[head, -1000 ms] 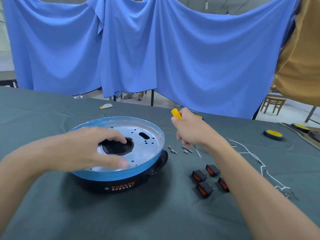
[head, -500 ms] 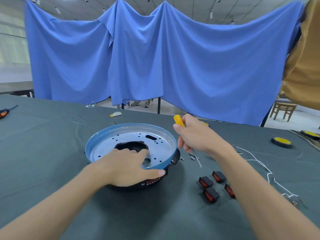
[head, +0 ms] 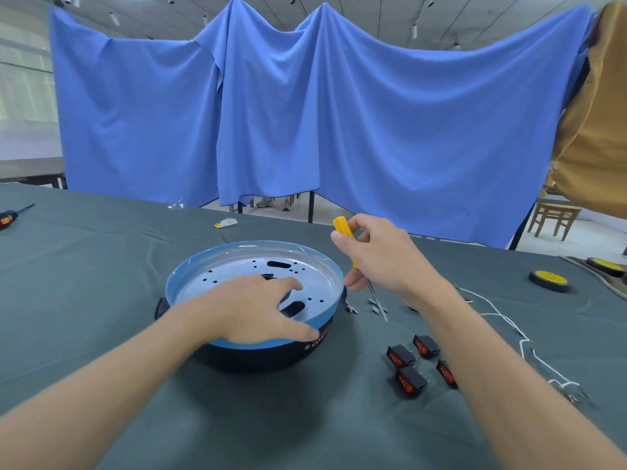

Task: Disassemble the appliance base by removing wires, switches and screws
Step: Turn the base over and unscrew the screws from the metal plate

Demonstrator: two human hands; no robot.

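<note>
**Appliance base during disassembly, head view.** The appliance base (head: 190, 276), a round black housing with a blue rim and a perforated metal plate on top, sits at the middle of the desk (head: 101, 283), which is covered with a dark grey-green cloth. The left hand (head: 254, 310) lies over the near edge of the base. Its fingers are spread on the plate and its thumb is pressed against the outside of the blue rim, so the rim is clasped between them.

Just right of the base, the right hand (head: 383, 259) is closed round a yellow-handled screwdriver (head: 342, 228). The shaft slants down toward the desk, with its tip among a few small metal screws (head: 373, 305).

Four black switches (head: 400, 356) with red rockers lie in a cluster nearer the person, partly behind the right forearm. A white wire (head: 502, 317) trails across the cloth farther right.

A yellow-and-black roll (head: 549, 279) rests near the right edge, and an orange-handled tool (head: 8, 217) lies at the far left. A blue curtain (head: 339, 130) hangs behind the desk.
</note>
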